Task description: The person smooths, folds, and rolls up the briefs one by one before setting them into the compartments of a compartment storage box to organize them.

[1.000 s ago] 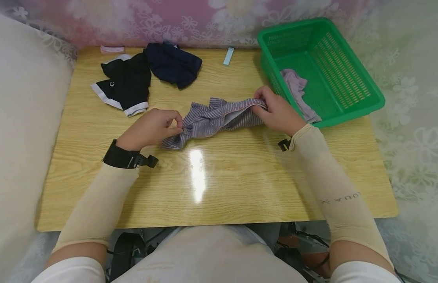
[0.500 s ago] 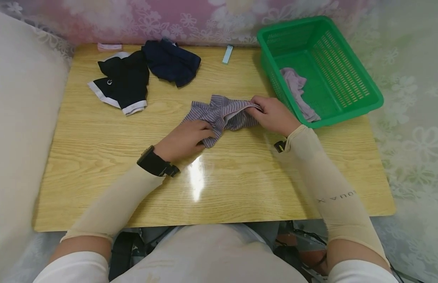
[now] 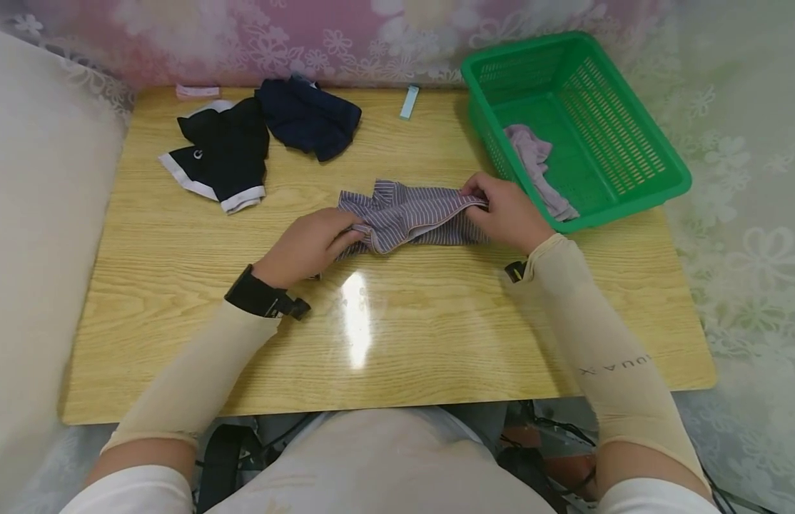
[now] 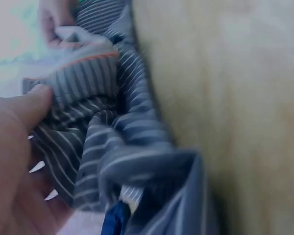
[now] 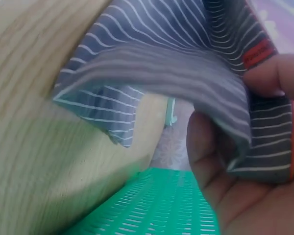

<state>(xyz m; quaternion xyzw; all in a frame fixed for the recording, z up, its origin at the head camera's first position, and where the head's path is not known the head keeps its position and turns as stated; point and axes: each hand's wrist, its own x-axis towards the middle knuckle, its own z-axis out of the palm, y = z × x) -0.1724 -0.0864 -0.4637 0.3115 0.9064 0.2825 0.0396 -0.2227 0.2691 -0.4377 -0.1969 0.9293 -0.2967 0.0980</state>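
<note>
A small grey-purple garment with white stripes [image 3: 423, 215] lies bunched across the middle of the table; I cannot tell its exact kind. My left hand [image 3: 307, 244] pinches its left part. Up close in the left wrist view, the thumb presses on the striped cloth [image 4: 83, 81] near an orange-trimmed edge. At the other end, my right hand [image 3: 509, 212] grips the cloth beside the basket. Its thumb lies near a red label [image 5: 258, 53] in the right wrist view. A pale inner side shows in the opening between the hands.
A green basket [image 3: 641, 196] with a mauve cloth [image 3: 532, 160] in it stands at the back right. Black clothing with white trim [image 3: 230, 146] and a navy cloth [image 3: 310, 118] lie back left. Two small strips, one pink [image 3: 198, 92] and one pale blue [image 3: 409, 103], lie along the back edge.
My left hand let go of the garment's far left end, moved right, took a new hold and drew back slightly left. The garment is flatter; my right hand kept its end.
</note>
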